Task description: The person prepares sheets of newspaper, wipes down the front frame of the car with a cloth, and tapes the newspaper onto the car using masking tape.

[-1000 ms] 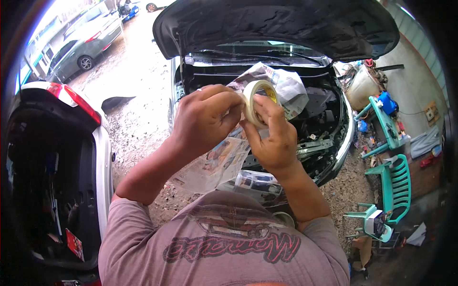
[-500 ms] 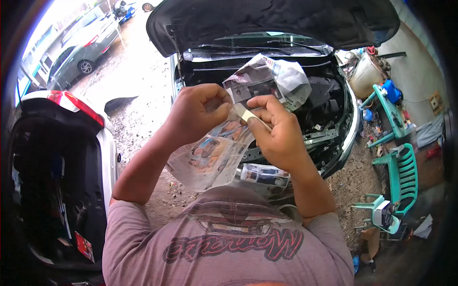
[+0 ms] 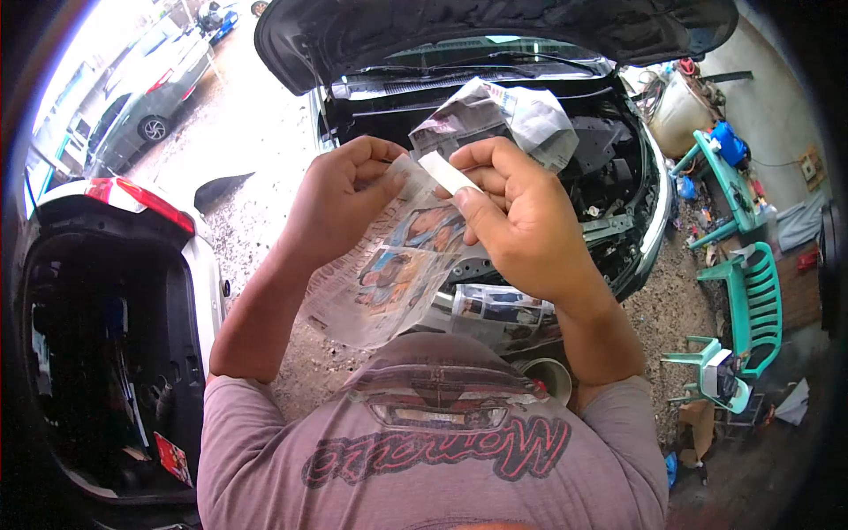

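My left hand pinches the upper edge of a printed newspaper sheet, which hangs down in front of me. Between the thumb and fingers of my right hand is a short strip of whitish tape. The strip's upper end lies close to the sheet's top edge; whether the two touch, I cannot tell. Behind my hands, another crumpled newspaper rests over the engine bay of a car with its hood raised. More newspaper covers the car's front, below my right hand.
On the left is a white car with its tailgate area open. A grey car stands further back. To the right are a green table, a green chair and a stool. A bucket sits near my body.
My right hand has shifted slightly right and down, and more of the pale strip shows. My left hand has moved slightly left, with the sheet's upper edge now visible at its fingers.
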Demonstrator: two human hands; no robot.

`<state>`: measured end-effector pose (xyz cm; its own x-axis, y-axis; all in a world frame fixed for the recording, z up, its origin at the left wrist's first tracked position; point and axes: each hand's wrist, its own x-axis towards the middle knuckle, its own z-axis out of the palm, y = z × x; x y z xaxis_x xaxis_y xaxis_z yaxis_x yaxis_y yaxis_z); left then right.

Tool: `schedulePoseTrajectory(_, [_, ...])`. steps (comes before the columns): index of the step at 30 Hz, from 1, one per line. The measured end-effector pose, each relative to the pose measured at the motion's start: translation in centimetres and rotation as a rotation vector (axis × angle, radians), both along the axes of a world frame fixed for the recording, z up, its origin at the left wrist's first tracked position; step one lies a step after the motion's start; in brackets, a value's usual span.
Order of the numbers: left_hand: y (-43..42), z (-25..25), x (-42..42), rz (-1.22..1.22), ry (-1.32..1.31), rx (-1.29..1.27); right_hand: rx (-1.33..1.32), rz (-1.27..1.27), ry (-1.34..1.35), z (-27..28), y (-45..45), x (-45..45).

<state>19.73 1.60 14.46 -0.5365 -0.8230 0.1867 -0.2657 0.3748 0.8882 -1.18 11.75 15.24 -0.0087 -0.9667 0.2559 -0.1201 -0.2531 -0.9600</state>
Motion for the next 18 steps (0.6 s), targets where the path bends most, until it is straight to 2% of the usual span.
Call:
schedulePoseTrajectory(2, [0.1, 0.0, -0.1, 0.018, -0.018, 0.027, -0.013, 0.007, 0.174, 0.1, -0.2, 0.1])
schedulePoseTrajectory(6, [0.3, -0.5, -0.3, -0.007, 0.027, 0.026, -0.199, -0.042, 0.209, -1.2, -1.4, 0.6])
schedulePoseTrajectory(8, [0.5, -0.3, -0.3, 0.011, -0.030, -0.037, -0.218, -0.071, 0.289, -0.7, -1.3, 0.9])
schedulePoseTrajectory(15, [0.6, -0.4, -0.3, -0.032, 0.018, 0.014, -0.121, -0.064, 0.435, 0.6, -1.1, 1.0])
schedulePoseTrajectory(18, [0.5, -0.5, -0.3, -0.052, 0.053, 0.067, -0.194, -0.091, 0.487, 0.4, -1.5, 0.9])
